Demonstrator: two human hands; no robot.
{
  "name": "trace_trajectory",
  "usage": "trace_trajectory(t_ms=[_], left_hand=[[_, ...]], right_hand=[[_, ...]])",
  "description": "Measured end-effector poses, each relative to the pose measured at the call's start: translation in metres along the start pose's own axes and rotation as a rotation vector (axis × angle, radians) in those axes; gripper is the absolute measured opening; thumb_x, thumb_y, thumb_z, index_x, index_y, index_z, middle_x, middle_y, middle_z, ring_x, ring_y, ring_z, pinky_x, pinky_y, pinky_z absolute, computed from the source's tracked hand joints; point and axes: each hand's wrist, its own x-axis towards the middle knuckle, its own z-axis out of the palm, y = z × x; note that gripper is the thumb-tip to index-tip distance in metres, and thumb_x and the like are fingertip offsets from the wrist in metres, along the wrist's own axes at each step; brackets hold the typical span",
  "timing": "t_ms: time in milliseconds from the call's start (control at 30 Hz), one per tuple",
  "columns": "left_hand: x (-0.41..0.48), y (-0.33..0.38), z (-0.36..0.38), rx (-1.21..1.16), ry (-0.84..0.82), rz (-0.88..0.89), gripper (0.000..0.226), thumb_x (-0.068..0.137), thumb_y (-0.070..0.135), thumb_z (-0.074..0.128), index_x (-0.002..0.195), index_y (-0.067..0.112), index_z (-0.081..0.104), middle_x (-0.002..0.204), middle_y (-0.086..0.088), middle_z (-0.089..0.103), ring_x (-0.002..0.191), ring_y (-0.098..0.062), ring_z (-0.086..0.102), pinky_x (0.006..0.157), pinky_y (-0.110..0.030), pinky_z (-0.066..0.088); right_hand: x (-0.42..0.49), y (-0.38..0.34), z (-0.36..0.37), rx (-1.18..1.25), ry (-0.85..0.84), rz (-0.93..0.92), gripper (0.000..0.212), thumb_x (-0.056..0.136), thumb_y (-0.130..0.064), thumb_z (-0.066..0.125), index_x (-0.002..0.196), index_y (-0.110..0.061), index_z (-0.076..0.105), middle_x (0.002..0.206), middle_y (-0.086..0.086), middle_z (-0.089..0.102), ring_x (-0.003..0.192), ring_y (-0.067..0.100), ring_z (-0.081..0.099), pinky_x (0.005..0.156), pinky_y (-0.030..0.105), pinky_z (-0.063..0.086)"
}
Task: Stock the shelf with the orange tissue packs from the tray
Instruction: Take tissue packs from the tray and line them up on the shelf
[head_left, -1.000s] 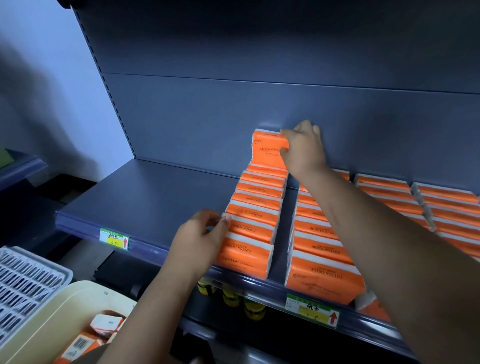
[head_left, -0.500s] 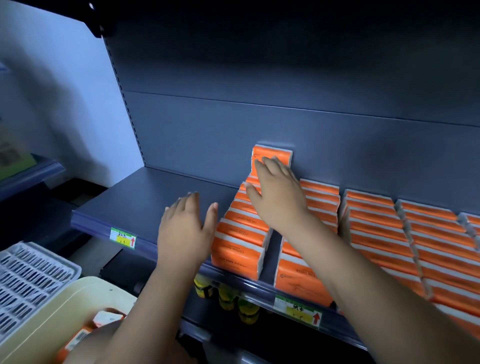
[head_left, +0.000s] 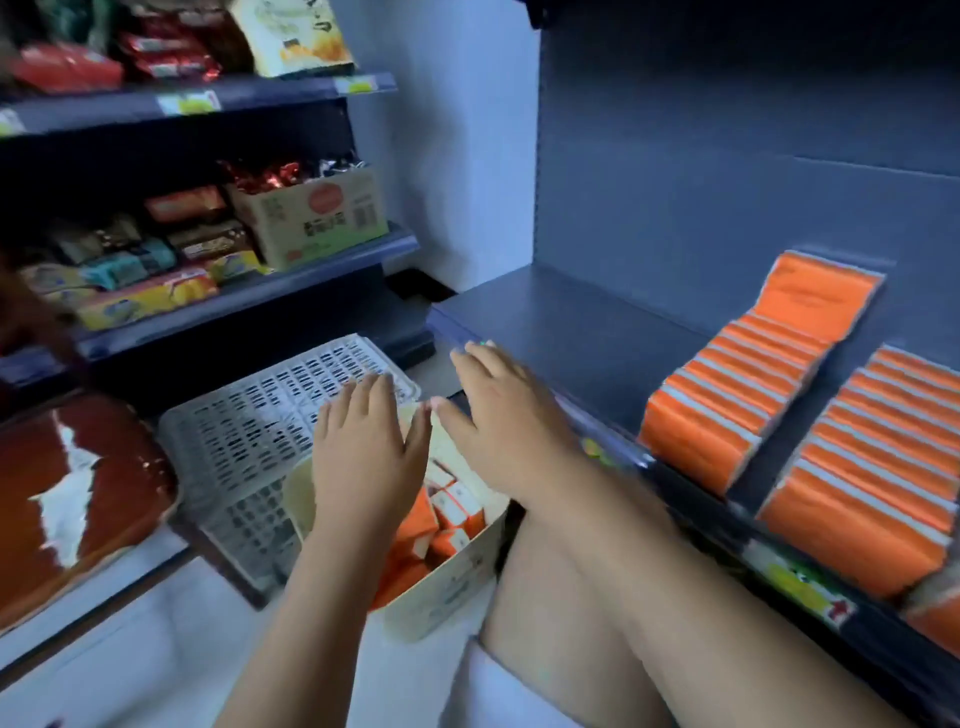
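1. The dark blue shelf (head_left: 571, 322) fills the right side. Its left half is bare, and its back panel rises behind it.
2. A second set of shelves (head_left: 244, 301) stands at the left with snack packets and a cardboard box (head_left: 317, 218). A pale wall shows between the two units.
3. Two rows of orange tissue packs (head_left: 748, 384) run from the shelf's front edge to its back, side by side on the right half. The rearmost pack of the left row stands taller than the rest. A further pack shows partly at the front right corner.
4. A red-brown surface (head_left: 78, 493) with a torn white patch lies at the far left, low down.
5. A white slotted crate (head_left: 239, 441) sits on the pale floor below the shelf's front left corner.
6. The cream tray (head_left: 447, 582) stands against the crate's near side, just under the shelf's front edge.
7. The left hand (head_left: 363, 452) hovers palm down over the tray's left rim, with the fingers straight, spread and holding nothing.
8. The right hand (head_left: 504, 431) is likewise flat and empty above the tray's far right rim, with its fingertips near the shelf's front edge.
9. Loose orange packs (head_left: 441, 519) lie jumbled in the tray, directly beneath and between both hands, untouched.
10. A yellow-green price label (head_left: 800, 582) sits on the shelf's front edge below the right row. It is blurred.
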Motion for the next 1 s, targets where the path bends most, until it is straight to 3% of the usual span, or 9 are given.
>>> trace_trajectory(t_ms=[133,300,500,567,633,733,800,900,1000], left_hand=[[-0.033,-0.063,0.015,0.104,-0.120,-0.127,0.067,0.102,0.058,0.034,0.142,0.008,0.053,0.144,-0.013,0.059,0.139,-0.035,0.048,0.119,-0.051,0.034],[-0.055,-0.110,0.063,0.070,-0.299,-0.267,0.058,0.096,0.056,0.035,0.119,0.010,0.061,0.123,-0.014,0.067,0.121,-0.038,0.056,0.105,-0.048,0.043],[-0.048,-0.132,0.142,-0.095,-0.597,-0.504,0.056,0.105,0.053,0.038,0.144,0.015,0.048,0.145,-0.013,0.055,0.133,-0.037,0.050,0.107,-0.047,0.041],[-0.041,-0.141,0.169,-0.165,-0.649,-0.579,0.055,0.106,0.051,0.038,0.146,0.014,0.046,0.144,-0.014,0.055,0.130,-0.037,0.052,0.106,-0.046,0.043],[-0.032,-0.153,0.193,-0.205,-0.666,-0.642,0.053,0.106,0.050,0.041,0.144,0.014,0.048,0.138,-0.013,0.059,0.125,-0.036,0.055,0.102,-0.044,0.044],[-0.013,-0.176,0.234,-0.215,-0.674,-0.635,0.046,0.104,0.042,0.050,0.140,0.014,0.052,0.135,-0.012,0.061,0.122,-0.035,0.058,0.098,-0.041,0.046],[-0.002,-0.192,0.261,-0.204,-0.713,-0.575,0.052,0.100,0.033,0.058,0.147,0.014,0.049,0.145,-0.013,0.057,0.131,-0.036,0.053,0.107,-0.041,0.044],[0.010,-0.202,0.290,-0.199,-0.790,-0.502,0.064,0.094,0.030,0.068,0.153,0.018,0.045,0.153,-0.011,0.051,0.140,-0.033,0.047,0.116,-0.042,0.038],[0.013,-0.205,0.308,-0.154,-0.850,-0.471,0.069,0.091,0.036,0.071,0.154,0.021,0.046,0.152,-0.013,0.049,0.139,-0.036,0.045,0.117,-0.046,0.035]], right_hand=[[0.001,-0.029,0.076,0.081,-0.136,0.054,0.052,0.101,-0.048,0.048,0.142,-0.015,0.051,0.149,0.005,0.049,0.139,0.029,0.043,0.112,0.041,0.038],[-0.011,0.005,0.164,0.067,-0.458,0.186,0.049,0.103,-0.046,0.047,0.142,-0.016,0.053,0.144,0.006,0.054,0.133,0.028,0.048,0.105,0.040,0.044],[0.008,0.033,0.229,0.126,-0.623,0.379,0.042,0.104,-0.040,0.048,0.133,-0.011,0.057,0.133,0.012,0.058,0.124,0.034,0.055,0.100,0.042,0.048],[0.021,0.035,0.256,0.219,-0.640,0.461,0.042,0.104,-0.037,0.047,0.137,-0.014,0.057,0.137,0.010,0.058,0.128,0.034,0.055,0.104,0.043,0.047],[0.033,0.037,0.284,0.296,-0.654,0.555,0.033,0.103,-0.036,0.047,0.126,-0.017,0.061,0.123,0.006,0.064,0.118,0.032,0.060,0.094,0.041,0.050],[0.049,0.046,0.323,0.299,-0.722,0.708,0.017,0.101,-0.033,0.049,0.100,-0.019,0.058,0.085,-0.001,0.058,0.083,0.025,0.061,0.068,0.034,0.046],[0.057,0.051,0.342,0.340,-0.791,0.908,0.016,0.100,-0.027,0.051,0.091,-0.015,0.055,0.078,0.001,0.056,0.068,0.019,0.055,0.055,0.029,0.039],[0.068,0.054,0.363,0.512,-0.787,1.265,0.016,0.098,-0.015,0.056,0.083,-0.010,0.054,0.075,0.007,0.055,0.063,0.021,0.052,0.056,0.030,0.041],[0.067,0.056,0.381,0.533,-0.737,1.323,0.010,0.095,-0.012,0.057,0.086,-0.008,0.053,0.078,0.008,0.054,0.067,0.022,0.051,0.059,0.028,0.043]])
